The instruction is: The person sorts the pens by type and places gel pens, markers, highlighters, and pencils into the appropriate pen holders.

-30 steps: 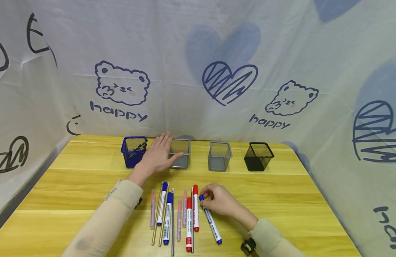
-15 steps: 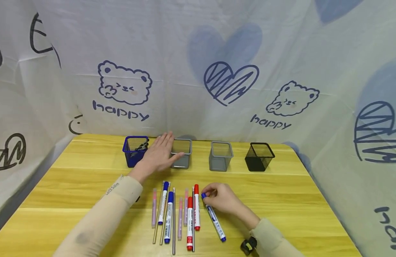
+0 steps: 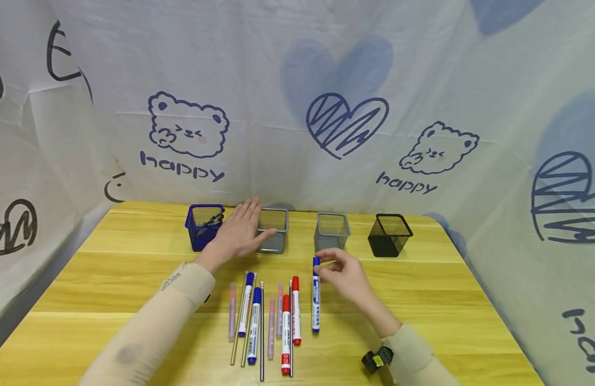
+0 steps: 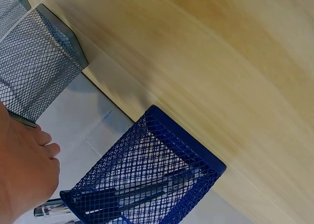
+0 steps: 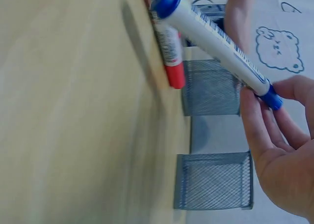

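Observation:
My right hand (image 3: pixel 347 276) pinches a blue whiteboard marker (image 3: pixel 316 303) by its capped end, between thumb and fingers. In the right wrist view the marker (image 5: pixel 216 44) is tilted above the table. My left hand (image 3: pixel 236 230) has its fingers extended over the left side of a grey mesh pen holder (image 3: pixel 272 244), with its thumb across the front of the rim. Left of that hand stands a blue mesh pen holder (image 3: pixel 200 238), with black pens (image 4: pixel 142 192) inside it in the left wrist view.
Another grey mesh holder (image 3: pixel 330 241) and a black one (image 3: pixel 385 245) stand farther right at the back. Blue markers (image 3: pixel 253 327), red markers (image 3: pixel 285 338), pink pens (image 3: pixel 232 316) and thin pencils (image 3: pixel 262 343) lie in front. A printed curtain (image 3: pixel 268 145) hangs behind the table (image 3: pixel 423 300).
My right hand has lifted the blue marker off the table and moved it forward, turning it from slanted to nearly straight. My left hand has stayed in place.

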Demonstrator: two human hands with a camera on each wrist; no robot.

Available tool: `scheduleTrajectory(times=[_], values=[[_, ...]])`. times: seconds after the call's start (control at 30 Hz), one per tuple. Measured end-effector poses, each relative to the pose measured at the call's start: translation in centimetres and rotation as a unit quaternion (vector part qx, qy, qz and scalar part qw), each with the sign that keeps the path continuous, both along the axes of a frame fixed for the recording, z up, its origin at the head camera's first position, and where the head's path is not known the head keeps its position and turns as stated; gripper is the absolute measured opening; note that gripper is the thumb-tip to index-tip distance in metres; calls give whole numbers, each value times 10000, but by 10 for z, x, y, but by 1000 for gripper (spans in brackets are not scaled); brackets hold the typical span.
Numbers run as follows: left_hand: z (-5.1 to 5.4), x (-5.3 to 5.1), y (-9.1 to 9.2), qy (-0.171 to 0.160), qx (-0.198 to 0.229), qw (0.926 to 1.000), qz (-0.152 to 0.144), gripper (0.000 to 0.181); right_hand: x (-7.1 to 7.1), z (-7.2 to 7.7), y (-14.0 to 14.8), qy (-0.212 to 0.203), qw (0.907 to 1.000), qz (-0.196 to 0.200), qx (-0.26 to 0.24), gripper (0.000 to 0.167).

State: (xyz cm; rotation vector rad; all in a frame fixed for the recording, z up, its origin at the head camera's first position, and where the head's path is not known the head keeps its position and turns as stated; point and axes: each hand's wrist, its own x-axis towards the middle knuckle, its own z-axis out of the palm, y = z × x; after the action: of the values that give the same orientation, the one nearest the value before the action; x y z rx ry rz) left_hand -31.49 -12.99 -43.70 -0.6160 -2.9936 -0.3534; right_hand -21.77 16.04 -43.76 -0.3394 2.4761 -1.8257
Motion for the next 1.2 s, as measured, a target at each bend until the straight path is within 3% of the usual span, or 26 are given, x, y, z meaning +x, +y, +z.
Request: scheduleTrajectory(times=[0.17, 0.33, 0.57, 0.77, 1.0, 1.2], values=[[-4, -2, -1, 23, -52, 10000, -5, 96, -6, 13, -5, 382, 9963, -314, -706, 31], [-5, -3, -1, 30, -51, 10000, 4, 97, -14, 27, -14, 833, 9856, -682, -1301, 32], [-1, -1, 0, 1, -79, 10000, 46, 96, -29, 45, -30, 1509, 9579, -984, -2235, 32], [0, 0, 0, -55, -25, 10000, 36, 95, -47, 50, -43, 1828, 9369, -1143, -2752, 30], [0, 0, -1, 4, -67, 10000, 26, 95, -59, 45, -59, 1836, 9346, -1169, -2813, 28], [-1, -1, 0, 77, -66, 9999, 52, 95, -65, 36, -68, 1731, 9428, -1197, -2586, 29]])
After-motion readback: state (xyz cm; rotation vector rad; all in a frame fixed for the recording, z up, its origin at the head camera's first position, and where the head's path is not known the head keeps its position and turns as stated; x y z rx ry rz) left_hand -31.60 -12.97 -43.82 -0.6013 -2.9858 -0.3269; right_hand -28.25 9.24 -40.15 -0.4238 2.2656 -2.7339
